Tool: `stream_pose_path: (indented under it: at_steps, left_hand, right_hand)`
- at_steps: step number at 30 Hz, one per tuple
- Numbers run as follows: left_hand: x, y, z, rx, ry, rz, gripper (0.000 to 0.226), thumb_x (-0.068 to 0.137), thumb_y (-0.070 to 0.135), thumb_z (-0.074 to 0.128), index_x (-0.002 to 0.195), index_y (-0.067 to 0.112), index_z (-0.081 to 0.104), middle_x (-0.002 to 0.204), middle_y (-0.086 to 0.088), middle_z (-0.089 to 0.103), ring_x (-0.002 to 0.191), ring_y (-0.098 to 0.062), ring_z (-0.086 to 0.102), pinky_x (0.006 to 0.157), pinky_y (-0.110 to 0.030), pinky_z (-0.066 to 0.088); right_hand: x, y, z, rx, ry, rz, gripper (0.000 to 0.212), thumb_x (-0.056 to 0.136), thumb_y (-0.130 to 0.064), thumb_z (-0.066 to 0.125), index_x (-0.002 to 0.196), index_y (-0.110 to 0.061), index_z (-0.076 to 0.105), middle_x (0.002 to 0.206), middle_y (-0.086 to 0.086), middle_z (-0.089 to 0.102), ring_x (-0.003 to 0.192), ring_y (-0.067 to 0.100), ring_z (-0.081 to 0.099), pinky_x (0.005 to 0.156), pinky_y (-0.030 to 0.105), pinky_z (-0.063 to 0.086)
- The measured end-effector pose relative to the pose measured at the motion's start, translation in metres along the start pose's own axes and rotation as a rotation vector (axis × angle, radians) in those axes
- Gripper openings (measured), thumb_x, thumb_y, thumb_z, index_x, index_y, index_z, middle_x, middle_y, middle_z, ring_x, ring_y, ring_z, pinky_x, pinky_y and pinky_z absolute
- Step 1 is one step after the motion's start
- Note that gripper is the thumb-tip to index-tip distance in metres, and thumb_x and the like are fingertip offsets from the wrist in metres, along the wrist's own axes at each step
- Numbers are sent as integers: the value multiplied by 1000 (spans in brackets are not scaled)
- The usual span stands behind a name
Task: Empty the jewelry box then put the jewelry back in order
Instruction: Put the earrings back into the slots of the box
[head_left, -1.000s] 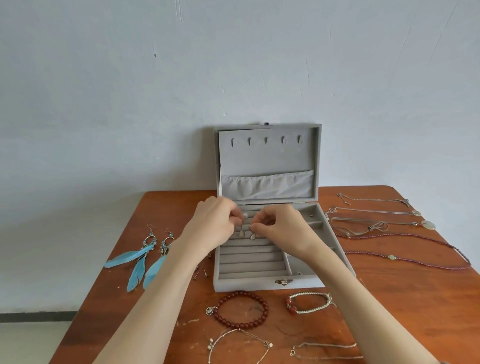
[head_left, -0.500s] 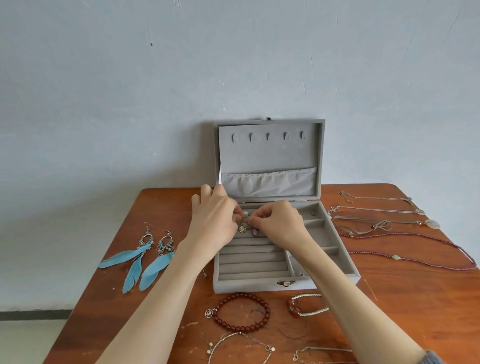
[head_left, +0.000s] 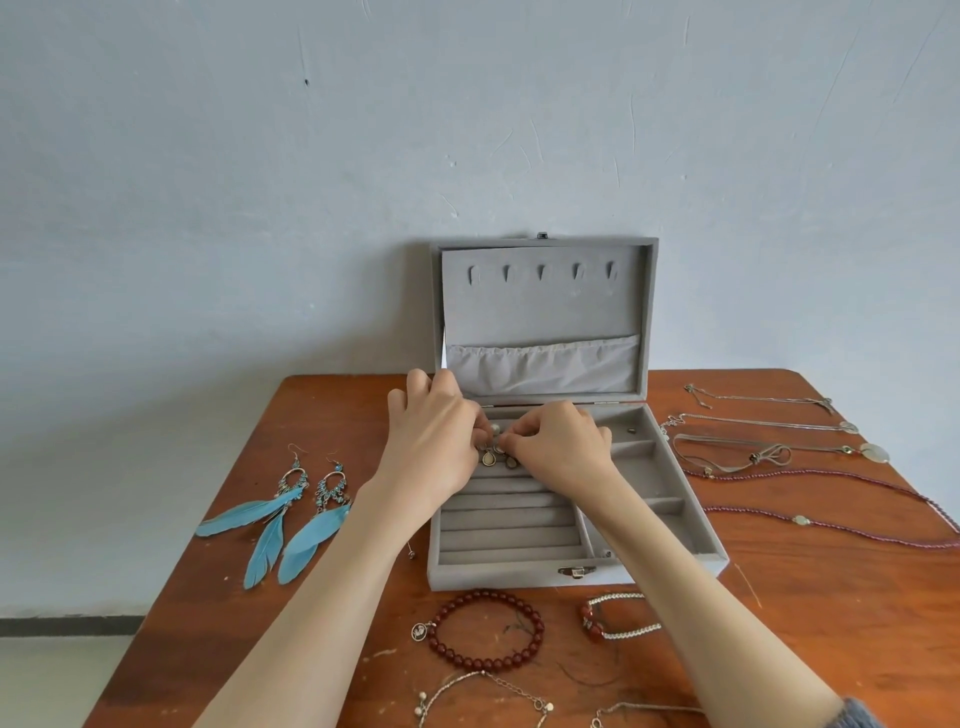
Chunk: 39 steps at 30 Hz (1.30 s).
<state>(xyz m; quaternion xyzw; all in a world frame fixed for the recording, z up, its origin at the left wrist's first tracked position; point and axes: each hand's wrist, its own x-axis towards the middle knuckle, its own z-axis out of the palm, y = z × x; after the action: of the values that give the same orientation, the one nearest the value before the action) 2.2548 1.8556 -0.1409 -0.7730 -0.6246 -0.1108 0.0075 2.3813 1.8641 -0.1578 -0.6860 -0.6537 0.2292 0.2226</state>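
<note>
An open grey velvet jewelry box (head_left: 691, 564) stands on the table, its lid upright against the wall. Over its rear ring rows, my left hand (head_left: 431, 447) and my right hand (head_left: 561, 444) meet, each pinching small drop earrings (head_left: 496, 454) whose teardrop pendants hang just above the rows. The ring slots nearer me hold nothing. A small stud (head_left: 631, 430) lies in the back right compartment.
Two blue feather earrings (head_left: 291, 514) lie left of the box. A red bead bracelet (head_left: 485, 631), a white-and-red bracelet (head_left: 618, 616) and thin chains (head_left: 483, 691) sit in front. Several necklaces (head_left: 779, 457) spread out on the right. The wooden table (head_left: 831, 623) ends at the wall behind.
Both hands shifted slightly back over the box's rear rows and stay together on the small earrings. The view tilted a little; nothing else moved.
</note>
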Motion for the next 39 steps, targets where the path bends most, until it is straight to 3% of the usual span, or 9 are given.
stream_pose_path:
  at_steps: [5, 19, 29, 39]
  left_hand:
    - [1, -1, 1, 22, 40, 4, 21, 94, 34, 49, 108, 24, 61, 114, -1, 45, 110, -23, 33, 89, -34, 28]
    - [2, -2, 6, 65, 49, 31, 23, 94, 26, 49, 114, 23, 60, 115, 0, 46, 108, -22, 33, 84, -33, 26]
    - [4, -3, 10, 30, 27, 24, 22, 95, 27, 47, 112, 23, 60, 114, 0, 46, 108, -22, 32, 84, -33, 25]
    - [0, 0, -1, 14, 117, 77, 21, 94, 35, 47, 107, 27, 62, 110, 6, 55, 111, -18, 38, 87, -33, 25]
  right_hand:
    - [-3, -1, 0, -20, 40, -11, 18, 87, -30, 54, 90, -24, 71, 98, 1, 68, 114, 25, 47, 83, 34, 24]
    - [-8, 0, 2, -53, 136, -71, 16, 87, -33, 55, 90, -24, 68, 99, -1, 66, 110, 23, 48, 80, 33, 22]
    - [-15, 10, -3, 0, 111, -144, 13, 86, -28, 57, 92, -30, 68, 64, -14, 43, 104, 20, 48, 79, 31, 23]
    - [-21, 15, -5, -88, 136, -244, 28, 91, -30, 52, 116, -38, 62, 89, -9, 44, 107, 18, 44, 80, 29, 21]
